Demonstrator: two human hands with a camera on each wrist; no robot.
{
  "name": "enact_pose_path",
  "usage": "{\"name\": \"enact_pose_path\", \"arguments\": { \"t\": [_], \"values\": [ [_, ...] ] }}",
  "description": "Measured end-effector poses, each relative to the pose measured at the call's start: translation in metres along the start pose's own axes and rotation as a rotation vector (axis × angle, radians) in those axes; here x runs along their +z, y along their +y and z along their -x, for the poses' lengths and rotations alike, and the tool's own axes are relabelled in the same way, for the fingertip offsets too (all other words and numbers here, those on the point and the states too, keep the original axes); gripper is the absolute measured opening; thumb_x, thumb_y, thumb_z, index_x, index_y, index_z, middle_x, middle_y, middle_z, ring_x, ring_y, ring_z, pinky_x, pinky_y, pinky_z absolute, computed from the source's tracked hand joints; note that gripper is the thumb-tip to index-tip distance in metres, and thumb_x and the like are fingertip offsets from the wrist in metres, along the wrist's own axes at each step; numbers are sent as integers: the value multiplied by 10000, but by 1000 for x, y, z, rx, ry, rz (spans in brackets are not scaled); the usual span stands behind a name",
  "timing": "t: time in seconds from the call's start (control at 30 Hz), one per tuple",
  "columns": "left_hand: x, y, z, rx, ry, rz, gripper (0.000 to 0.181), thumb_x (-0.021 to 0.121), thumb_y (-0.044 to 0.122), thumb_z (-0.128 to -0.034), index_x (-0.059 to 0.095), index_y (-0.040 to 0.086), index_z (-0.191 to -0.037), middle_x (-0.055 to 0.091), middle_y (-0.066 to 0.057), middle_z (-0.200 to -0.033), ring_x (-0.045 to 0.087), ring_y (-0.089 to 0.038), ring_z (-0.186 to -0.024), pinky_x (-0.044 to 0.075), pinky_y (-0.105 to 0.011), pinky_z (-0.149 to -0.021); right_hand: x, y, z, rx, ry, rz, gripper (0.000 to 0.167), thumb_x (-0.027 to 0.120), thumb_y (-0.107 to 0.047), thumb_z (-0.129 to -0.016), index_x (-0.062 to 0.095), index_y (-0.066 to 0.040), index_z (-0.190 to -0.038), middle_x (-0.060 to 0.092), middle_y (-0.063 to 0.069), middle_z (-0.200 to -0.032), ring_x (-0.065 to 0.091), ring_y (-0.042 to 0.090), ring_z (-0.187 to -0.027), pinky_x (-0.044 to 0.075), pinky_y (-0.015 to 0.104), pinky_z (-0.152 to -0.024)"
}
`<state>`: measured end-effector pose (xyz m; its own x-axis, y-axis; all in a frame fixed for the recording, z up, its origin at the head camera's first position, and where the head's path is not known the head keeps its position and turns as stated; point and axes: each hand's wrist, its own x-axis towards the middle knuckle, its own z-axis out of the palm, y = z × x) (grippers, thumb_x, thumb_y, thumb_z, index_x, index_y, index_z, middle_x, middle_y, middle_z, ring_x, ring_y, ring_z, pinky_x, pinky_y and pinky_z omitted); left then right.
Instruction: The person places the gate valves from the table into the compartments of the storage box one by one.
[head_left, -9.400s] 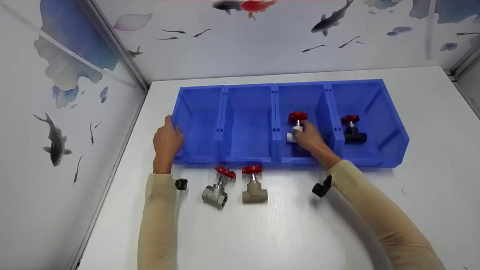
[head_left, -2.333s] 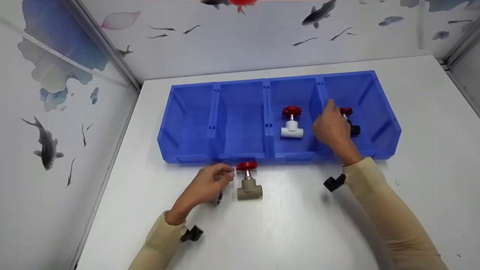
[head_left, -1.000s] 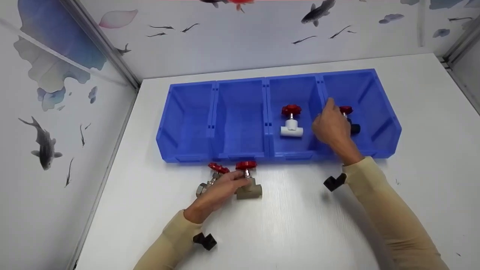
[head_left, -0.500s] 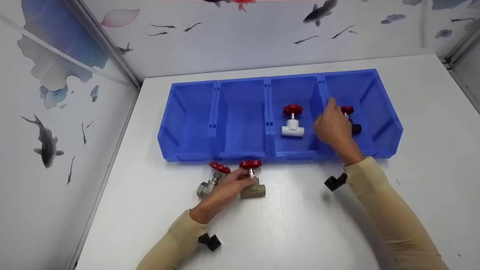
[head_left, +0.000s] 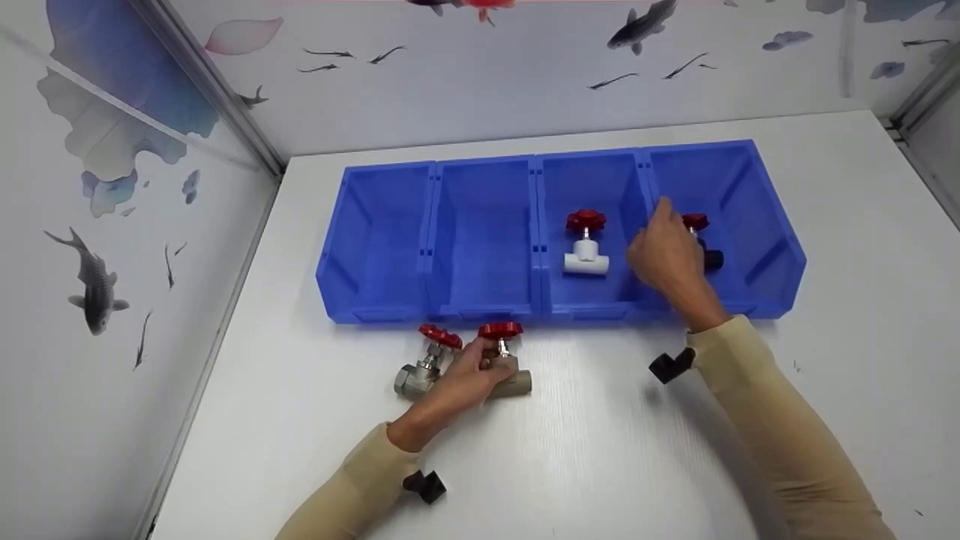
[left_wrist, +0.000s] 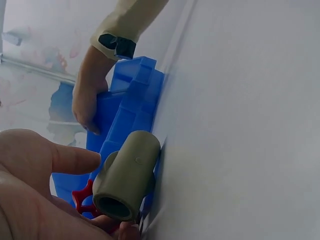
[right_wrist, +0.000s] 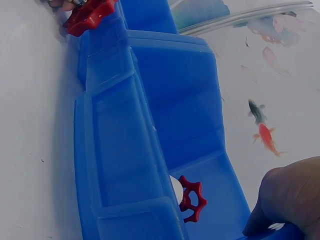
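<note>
My left hand [head_left: 465,379] has its thumb and fingers around the neck of a tan stop valve [head_left: 517,384] with a red handwheel, lying on the table. In the left wrist view, the valve's tan body [left_wrist: 131,170] lies between thumb and fingers. Left of it lies a metal stop valve [head_left: 412,379], partly behind the hand. My right hand [head_left: 667,251] grips the divider between the two right compartments of the blue bins [head_left: 592,309]. A white stop valve [head_left: 586,259] sits in the third compartment; a black one [head_left: 712,259], partly covered by the hand, is in the fourth.
The bins form a row of joined compartments near the back of the white table [head_left: 600,450]. A printed wall [head_left: 525,90] rises behind them, and another wall [head_left: 150,262] stands at the left. Black mounts [head_left: 671,365] hang from both sleeves.
Over the longer span, my right hand left the white valve for the divider. My left hand moved from the left bin, past the metal valve, to the tan valve, its fingers closing round the neck.
</note>
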<state>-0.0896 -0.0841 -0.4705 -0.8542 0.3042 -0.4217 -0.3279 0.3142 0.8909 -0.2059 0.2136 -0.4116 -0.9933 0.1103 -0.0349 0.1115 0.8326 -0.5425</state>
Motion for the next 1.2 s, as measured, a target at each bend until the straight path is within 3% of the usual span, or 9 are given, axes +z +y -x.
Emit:
{"name": "enact_pose_path", "arguments": {
  "t": [0.43, 0.67, 0.87, 0.97, 1.2],
  "values": [
    [0, -1, 2, 9, -10, 17, 460, 634, 192, -947, 445, 78, -1350, 516, -147, -1309, 480, -331, -1235, 371, -506, -1060, 1, 0, 0, 1, -7, 10, 607, 388, -119, -998, 130, 121, -1492, 471, 387, -1299, 555, 545, -1096, 460, 650, -893],
    [-1, -2, 3, 0, -29, 22, 766, 580, 158, -982, 120, 64, -1586, 202, -226, -1612, 156, -383, -1494, 151, -549, -1185, 1, 0, 0, -39, 49, 33, 582, 392, -93, -942, 211, 157, -1436, 522, 398, -1187, 569, 581, -1003, 459, 665, -807],
    [-3, -1, 4, -9, -37, 1, 824, 580, 169, -984, 34, 41, -1588, 123, -215, -1634, 110, -364, -1505, 125, -517, -1198, 2, 1, 0, -36, 44, 29, 586, 388, -99, -959, 197, 152, -1453, 521, 394, -1196, 581, 562, -998, 472, 655, -808],
    [-4, 0, 5, -8, -34, -26, 805, 584, 192, -983, 75, 33, -1586, 149, -193, -1635, 124, -342, -1506, 123, -512, -1202, 2, 1, 1, -37, 47, 20, 577, 394, -100, -965, 204, 150, -1449, 524, 387, -1181, 588, 551, -988, 477, 650, -803],
    [-8, 2, 7, 33, -44, -22, 502, 584, 188, -980, 389, 81, -1430, 440, -218, -1409, 396, -370, -1330, 317, -561, -1094, 1, 0, 0, -18, 22, 7, 591, 391, -100, -974, 175, 135, -1471, 516, 369, -1201, 589, 530, -994, 483, 632, -812]
  ]
}}
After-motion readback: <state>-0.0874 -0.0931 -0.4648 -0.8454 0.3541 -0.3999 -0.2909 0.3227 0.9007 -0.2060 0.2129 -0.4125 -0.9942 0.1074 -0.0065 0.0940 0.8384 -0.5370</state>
